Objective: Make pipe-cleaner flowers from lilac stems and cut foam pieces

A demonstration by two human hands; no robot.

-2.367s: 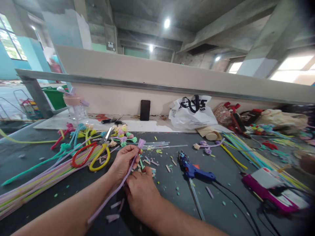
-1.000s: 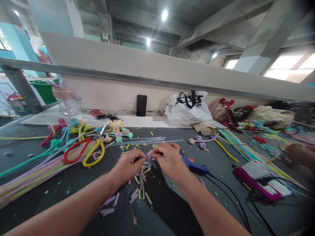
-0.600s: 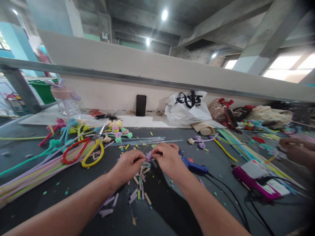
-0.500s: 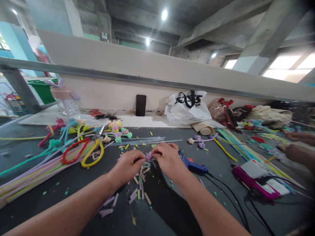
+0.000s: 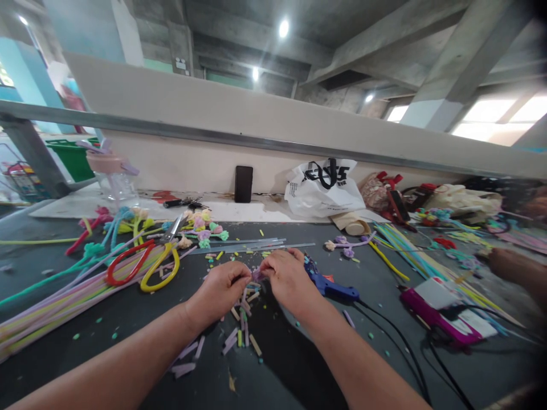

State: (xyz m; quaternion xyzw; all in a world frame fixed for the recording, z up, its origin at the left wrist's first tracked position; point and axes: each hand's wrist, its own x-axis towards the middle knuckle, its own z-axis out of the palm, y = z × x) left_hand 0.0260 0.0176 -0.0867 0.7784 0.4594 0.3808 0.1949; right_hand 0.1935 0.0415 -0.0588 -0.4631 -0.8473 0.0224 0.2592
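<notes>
Over the middle of the dark table, a small purple fuzzy piece [image 5: 256, 274] shows between my fingertips; its exact shape is mostly covered. My left hand [image 5: 228, 285] pinches it from the left side. On the other side, my right hand [image 5: 288, 279] also has thumb and fingers closed on it. Short cut chenille stem pieces [image 5: 245, 324], mostly purple with some yellow and tan, lie scattered below my hands. Just right of my right hand rests a blue glue gun [image 5: 339, 290] with a black cord. Clear glue sticks [image 5: 243, 246] lie beyond my fingers.
Scissors [image 5: 160, 270] with red and yellow handles lie on long chenille stems [image 5: 64, 307] at left. A purple power strip [image 5: 444, 319] is at right, near another person's hand [image 5: 513, 267]. A phone [image 5: 243, 184], plastic bag [image 5: 322, 188] and bottle [image 5: 113, 173] stand behind.
My hands stay together at the purple piece, with my right fingers slightly shifted and covering more of it. At far right, the other person's hands have moved; one shows lower now.
</notes>
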